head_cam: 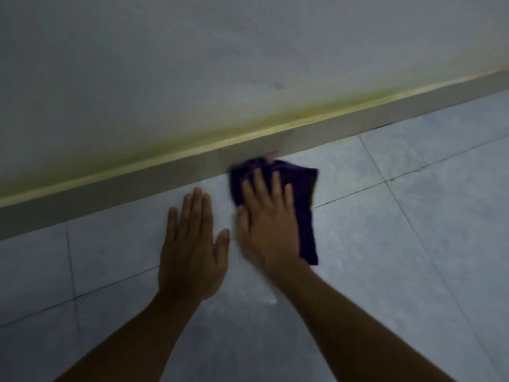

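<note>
A dark purple cloth [304, 194] lies on the grey tiled floor [413, 230], its far end bunched against the skirting board [165, 175]. My right hand [268, 224] presses flat on the cloth with its fingers straight and spread; the hand is motion-blurred. My left hand [192, 249] rests flat on the bare tile just left of it, fingers straight and together, pointing at the skirting board. Most of the cloth's left half is hidden under my right hand.
A pale wall [248, 64] rises behind the skirting board, with a yellow-green stain [192, 139] along its base. Dark grout lines cross the floor tiles. A pale smudge [264, 300] marks the tile between my forearms.
</note>
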A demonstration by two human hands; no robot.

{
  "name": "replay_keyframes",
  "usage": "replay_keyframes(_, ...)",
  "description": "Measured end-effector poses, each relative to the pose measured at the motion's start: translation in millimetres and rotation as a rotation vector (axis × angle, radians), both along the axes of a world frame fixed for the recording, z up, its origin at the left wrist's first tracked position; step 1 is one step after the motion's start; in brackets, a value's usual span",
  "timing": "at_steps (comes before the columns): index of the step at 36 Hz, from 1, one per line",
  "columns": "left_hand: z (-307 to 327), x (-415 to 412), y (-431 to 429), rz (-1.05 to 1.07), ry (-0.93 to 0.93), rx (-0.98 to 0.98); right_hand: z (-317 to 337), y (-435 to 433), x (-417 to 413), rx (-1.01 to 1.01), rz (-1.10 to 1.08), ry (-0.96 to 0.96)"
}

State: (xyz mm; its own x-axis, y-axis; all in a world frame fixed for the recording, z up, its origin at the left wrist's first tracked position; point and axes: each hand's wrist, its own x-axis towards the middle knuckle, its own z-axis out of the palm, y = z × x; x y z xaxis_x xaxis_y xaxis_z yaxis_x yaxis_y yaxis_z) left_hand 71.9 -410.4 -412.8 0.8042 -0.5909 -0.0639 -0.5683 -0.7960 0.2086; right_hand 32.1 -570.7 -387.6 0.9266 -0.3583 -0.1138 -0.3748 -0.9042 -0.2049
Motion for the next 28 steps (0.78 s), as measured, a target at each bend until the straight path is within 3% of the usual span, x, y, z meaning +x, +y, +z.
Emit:
replay_keyframes(5, 0, 2, 0, 0.003, 0.013, 0.007, -4, -11, -29, 0.039, 0.189, -0.013)
replay_keyframes(9, -1, 0, 0, 0.008, -0.003, -0.022, -3, -83, -38, -0.017, -0.152, -0.092)
replay_keyframes(12, -1, -1, 0, 0.011, -0.007, -0.029, -2, -157, -35, -0.051, -0.427, 0.002)
replay_keyframes(18, 0, -1, -1, 0.006, -0.002, -0.038, -3, -189, -10, -0.018, -0.606, 0.023)
replay_keyframes(21, 0, 0, -2, 0.005, 0.0, -0.035, 1, -147, -7, -0.042, -0.531, 0.025)
replay_keyframes(28, 3, 1, -10, 0.042, 0.008, 0.044, -4, -4, -9, 0.0, -0.002, 0.029)
